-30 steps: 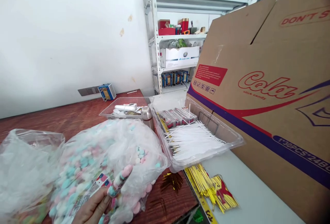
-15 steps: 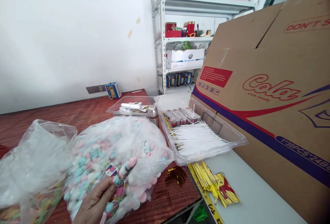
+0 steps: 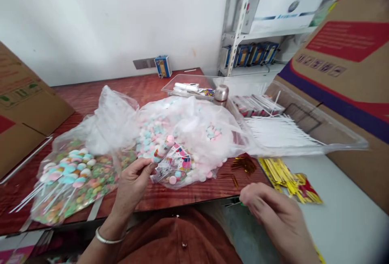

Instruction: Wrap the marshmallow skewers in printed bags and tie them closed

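Note:
My left hand (image 3: 133, 181) pinches the lower end of a candy skewer (image 3: 162, 149), threaded with pink and blue marshmallows and coloured gummies. Just behind it, printed clear wrappers (image 3: 176, 160) lie on a big clear bag of pink, blue and white marshmallows (image 3: 197, 124). At the right, my right hand (image 3: 270, 209) hovers past the table's front edge with curled fingers; whatever they may hold is hidden. Gold twist ties (image 3: 244, 164) lie on the table beyond that hand. A bag of gummy rings (image 3: 94, 183) on the left has several marshmallow sticks (image 3: 68, 172) on top.
White sticks (image 3: 276, 130) fill a clear plastic tray (image 3: 340, 140) at the right. Near it are yellow twist ties (image 3: 282, 172) and a metal flask (image 3: 221, 93). Cardboard boxes (image 3: 27, 97) stand at both sides, and a shelf rack (image 3: 240, 24) is at the back.
The view has tilted down and turned left, bringing the gummy-ring bag and marshmallow sticks into sight. My right hand has come into view. My left hand still holds the candy skewer.

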Demonstrator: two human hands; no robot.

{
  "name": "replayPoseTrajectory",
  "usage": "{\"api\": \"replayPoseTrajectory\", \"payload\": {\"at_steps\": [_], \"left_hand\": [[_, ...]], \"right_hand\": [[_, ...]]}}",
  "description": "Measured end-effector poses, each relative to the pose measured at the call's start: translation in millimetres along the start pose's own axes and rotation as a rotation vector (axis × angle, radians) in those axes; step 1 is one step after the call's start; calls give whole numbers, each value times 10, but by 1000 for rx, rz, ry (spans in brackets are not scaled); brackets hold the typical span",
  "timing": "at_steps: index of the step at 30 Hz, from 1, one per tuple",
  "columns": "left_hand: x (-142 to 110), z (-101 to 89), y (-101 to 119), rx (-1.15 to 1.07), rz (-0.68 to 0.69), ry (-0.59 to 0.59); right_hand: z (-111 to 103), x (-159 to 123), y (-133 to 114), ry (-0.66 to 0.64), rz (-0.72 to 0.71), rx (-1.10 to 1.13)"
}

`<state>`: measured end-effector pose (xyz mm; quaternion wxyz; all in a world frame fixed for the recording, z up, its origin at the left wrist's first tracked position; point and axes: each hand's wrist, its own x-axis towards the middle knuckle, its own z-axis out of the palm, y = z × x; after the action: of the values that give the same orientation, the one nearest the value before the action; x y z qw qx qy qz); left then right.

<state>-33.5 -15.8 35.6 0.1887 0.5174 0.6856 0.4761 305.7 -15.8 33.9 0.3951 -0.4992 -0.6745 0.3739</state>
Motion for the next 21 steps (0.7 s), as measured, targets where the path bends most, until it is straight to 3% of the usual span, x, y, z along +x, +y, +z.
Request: {"api": "replayPoseTrajectory", "payload": {"at_steps": [3,5,10,13,15,19,21], "left_hand": [[-65,-86,-172,-35,-47,52],[-106,-132,-263,-55,-62,61],[-166,-224,-420,-154,-155,81],[-210,-265,-518,-209,-214,117],[-237,-278,-575,-204,-238,129],[-249,-224,-593,-242,-270,109],[-241,-165,-558,-277,-265,83]], "right_hand": [[406,152,155,-36,96,-49],[622,194,269,-40,88,-127],[935,202,331,-186,-2,-408],[961,184,266,-296,-38,-521],[899,163,270,-273,-16,-577],[654,115,434,35,129,-750],[543,109,534,146,136,-846]]}}
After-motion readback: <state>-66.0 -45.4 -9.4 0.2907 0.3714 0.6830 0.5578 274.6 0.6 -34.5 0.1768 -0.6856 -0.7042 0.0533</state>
